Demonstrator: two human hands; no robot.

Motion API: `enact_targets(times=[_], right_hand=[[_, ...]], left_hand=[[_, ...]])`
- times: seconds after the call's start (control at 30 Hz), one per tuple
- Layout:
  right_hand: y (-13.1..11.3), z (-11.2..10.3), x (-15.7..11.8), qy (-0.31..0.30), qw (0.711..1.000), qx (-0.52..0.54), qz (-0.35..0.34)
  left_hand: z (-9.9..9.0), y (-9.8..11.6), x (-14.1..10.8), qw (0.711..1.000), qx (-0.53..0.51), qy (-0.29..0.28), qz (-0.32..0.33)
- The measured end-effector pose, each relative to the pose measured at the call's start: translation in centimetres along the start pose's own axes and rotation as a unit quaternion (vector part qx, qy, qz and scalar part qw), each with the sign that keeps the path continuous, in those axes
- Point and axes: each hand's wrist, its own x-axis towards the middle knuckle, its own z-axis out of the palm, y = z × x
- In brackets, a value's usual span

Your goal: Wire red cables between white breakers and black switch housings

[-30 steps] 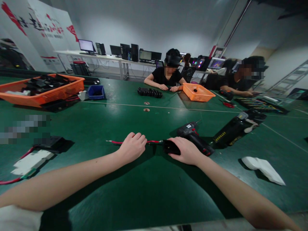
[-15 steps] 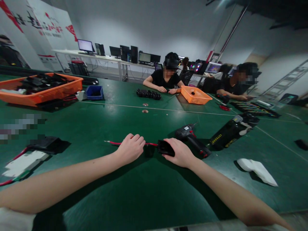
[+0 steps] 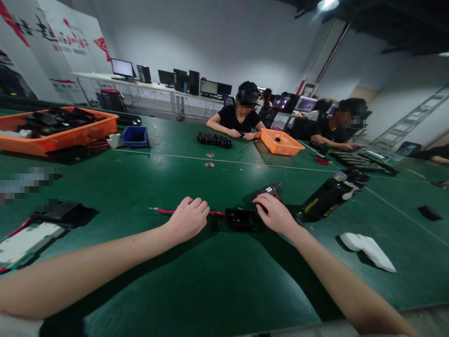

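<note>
My left hand [image 3: 188,217] is closed around a red wire [image 3: 166,211], whose bare metal end sticks out to the left. On the right the wire runs to a small black housing [image 3: 240,219] lying on the green table [image 3: 196,285], its open hollow facing up. My right hand [image 3: 275,214] is just right of the housing, apart from it, with thumb and fingers loosely curved and nothing seen between them. Behind that hand is a cordless drill [image 3: 269,189], its grip mostly hidden.
Right of the drill lies a dark bottle [image 3: 324,199], with a white angled piece [image 3: 368,251] nearer me. On the left are a white breaker-like part [image 3: 31,241], an orange basket [image 3: 66,135] of black parts and a blue bin [image 3: 135,136]. Two people sit across the table.
My right hand has let go of the black housing and moved right and up towards the drill. The left hand stays on the red wire. The view has shifted slightly.
</note>
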Motion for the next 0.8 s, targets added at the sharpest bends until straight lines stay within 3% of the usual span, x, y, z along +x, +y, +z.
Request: enact_targets(times=[0.17, 0.4, 0.5, 0.7, 0.8], right_hand=[[1.0, -0.1, -0.1, -0.052, 0.992, -0.098, -0.058], [1.0, 0.1, -0.1, -0.087, 0.988, -0.106, -0.075], [1.3, 0.3, 0.0, -0.065, 0.991, -0.092, -0.077], [0.5, -0.5, 1.0, 0.057, 0.998, 0.039, -0.010], [-1.2, -1.5, 2.1, 0.036, 0.993, 0.112, 0.020]], left_hand=[[-0.1, 0.0, 0.0, 1.000, 0.000, -0.010, -0.002], [-0.2, 0.1, 0.0, 1.000, 0.003, -0.019, -0.007], [-0.2, 0.1, 0.0, 1.000, 0.000, -0.021, -0.005], [0.2, 0.0, -0.1, 1.000, -0.003, -0.004, -0.011], [0.4, 0.0, -0.2, 1.000, -0.002, 0.000, -0.006]])
